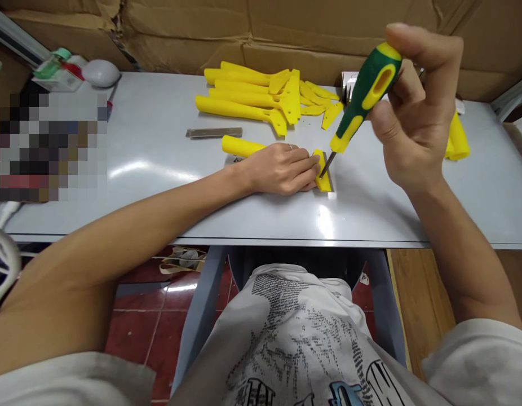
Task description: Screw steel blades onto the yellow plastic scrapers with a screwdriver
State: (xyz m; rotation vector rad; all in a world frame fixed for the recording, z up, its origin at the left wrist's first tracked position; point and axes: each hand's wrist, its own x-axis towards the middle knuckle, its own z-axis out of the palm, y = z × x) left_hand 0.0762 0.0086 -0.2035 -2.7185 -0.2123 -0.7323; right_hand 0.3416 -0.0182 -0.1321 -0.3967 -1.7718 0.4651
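My left hand (282, 169) lies over a yellow plastic scraper (243, 146) and presses it to the table, its fingers closed about the neck. The scraper's handle sticks out to the left and its flat head shows past my fingertips; the middle is hidden. In my right hand (425, 113) is a screwdriver (365, 96) with a green and yellow handle. It is tilted, my fingers bent around the handle's top end. Its metal shaft points down to the left, with the tip at the scraper head, by what seems a small screw.
Several yellow scrapers (239, 104) are piled at the back, beside loose yellow head pieces (315, 98). A stack of thin metal blades (214, 133) lies left of them. More yellow parts (459, 138) are at the right. Cardboard (193, 34) lines the back; a white mouse (101, 73) sits far left.
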